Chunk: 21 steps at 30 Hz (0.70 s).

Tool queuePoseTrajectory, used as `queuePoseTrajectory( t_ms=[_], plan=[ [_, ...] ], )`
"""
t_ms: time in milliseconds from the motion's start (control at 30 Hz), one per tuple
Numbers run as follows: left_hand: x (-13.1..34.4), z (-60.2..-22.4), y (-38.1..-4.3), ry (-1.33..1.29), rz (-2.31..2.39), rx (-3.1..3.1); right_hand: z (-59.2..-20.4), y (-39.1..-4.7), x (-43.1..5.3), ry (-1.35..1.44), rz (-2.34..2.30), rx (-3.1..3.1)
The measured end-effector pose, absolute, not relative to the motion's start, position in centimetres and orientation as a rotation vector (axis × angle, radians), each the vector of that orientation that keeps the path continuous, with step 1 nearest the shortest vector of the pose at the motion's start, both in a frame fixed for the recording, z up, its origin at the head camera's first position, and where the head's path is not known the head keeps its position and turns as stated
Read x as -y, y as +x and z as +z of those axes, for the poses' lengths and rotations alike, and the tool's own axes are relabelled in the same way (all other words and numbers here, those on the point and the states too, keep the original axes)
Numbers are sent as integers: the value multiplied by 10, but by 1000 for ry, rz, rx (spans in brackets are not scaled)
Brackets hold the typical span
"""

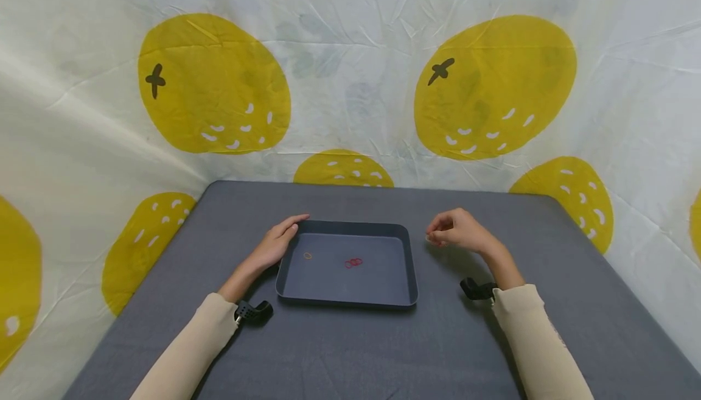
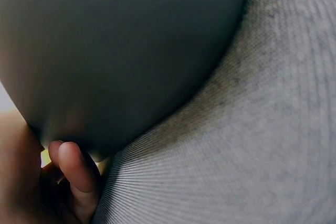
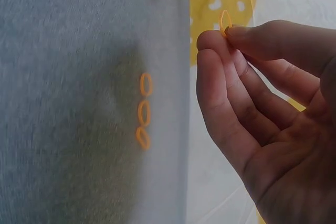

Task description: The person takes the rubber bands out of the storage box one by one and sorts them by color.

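Observation:
A dark grey rectangular tray [image 1: 378, 278] lies on the table with one small orange rubber band [image 1: 308, 258] near its left side and a few red rubber bands [image 1: 354, 262] clustered near its middle. My left hand [image 1: 276, 245] holds the tray's far left corner; in the left wrist view its fingertips [image 2: 73, 163] touch the tray's outer wall. Off the tray's right side, my right hand [image 1: 459, 229] is raised above the table. Between thumb and fingertip it pinches an orange rubber band [image 3: 222, 23]. Three more orange rubber bands [image 3: 140, 113] lie in a row on the table beneath it.
Grey cloth covers the table [image 1: 339, 357]. Behind and beside it hangs a white curtain [image 1: 350, 108] printed with yellow fruit. A black wrist camera [image 1: 254, 313] is strapped at the left wrist, and another black camera [image 1: 475, 289] at the right.

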<state>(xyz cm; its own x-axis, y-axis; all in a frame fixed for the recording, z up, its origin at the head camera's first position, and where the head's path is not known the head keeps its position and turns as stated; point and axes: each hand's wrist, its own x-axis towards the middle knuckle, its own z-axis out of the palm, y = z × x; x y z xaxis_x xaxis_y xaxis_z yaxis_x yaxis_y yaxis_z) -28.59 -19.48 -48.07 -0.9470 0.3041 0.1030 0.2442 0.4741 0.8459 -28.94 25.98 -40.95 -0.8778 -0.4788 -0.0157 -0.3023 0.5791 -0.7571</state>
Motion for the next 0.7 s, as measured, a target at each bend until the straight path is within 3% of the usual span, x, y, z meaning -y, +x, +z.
queuePoseTrajectory(
  t_ms=[700],
  plan=[
    [193, -478, -283, 510, 1493, -2629, -423, -294, -297, -547, -1179, -2633]
  ],
)
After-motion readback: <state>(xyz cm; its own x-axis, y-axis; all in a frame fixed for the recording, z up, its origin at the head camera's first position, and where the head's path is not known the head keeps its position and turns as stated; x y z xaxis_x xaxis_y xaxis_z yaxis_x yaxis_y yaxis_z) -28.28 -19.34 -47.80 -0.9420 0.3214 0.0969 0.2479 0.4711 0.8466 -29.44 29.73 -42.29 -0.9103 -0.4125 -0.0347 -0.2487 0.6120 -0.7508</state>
